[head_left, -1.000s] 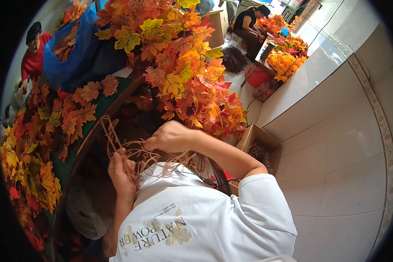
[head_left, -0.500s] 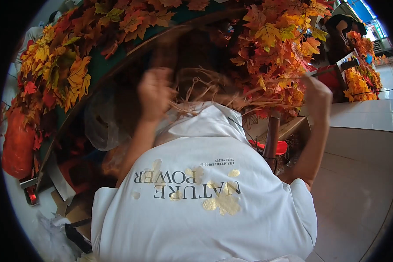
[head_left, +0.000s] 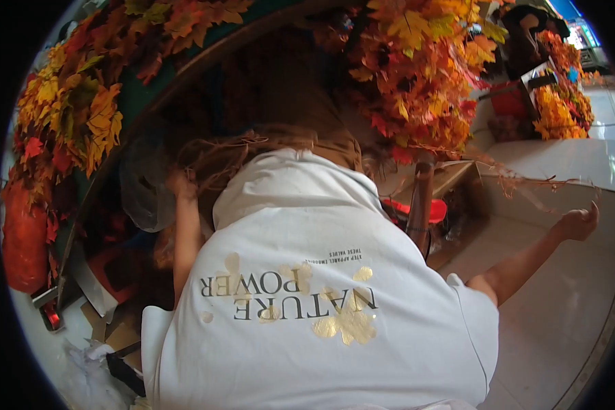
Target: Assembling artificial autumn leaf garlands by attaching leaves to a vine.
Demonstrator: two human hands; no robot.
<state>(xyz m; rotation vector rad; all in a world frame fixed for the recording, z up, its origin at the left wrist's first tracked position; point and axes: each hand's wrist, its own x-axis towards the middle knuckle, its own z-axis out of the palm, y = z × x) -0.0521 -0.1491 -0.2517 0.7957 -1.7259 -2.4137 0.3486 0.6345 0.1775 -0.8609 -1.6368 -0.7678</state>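
Head view, steeply down, close.

Bundle of thin brown twigs, tangled, lying across lap under table edge, w/ left hand on it.

The white T-shirt is soft matt cotton-like cloth, with dull dark lettering and shiny gold-foil patches on it. The autumn leaves in orange, red and yellow look like thin matt fabric or plastic, and the bundle of tan twigs near the left hand looks dry, fibrous and rough. The floor is smooth pale tile with a slight sheen, the box is plain matt cardboard, and the stool seat looks like glossy red plastic.
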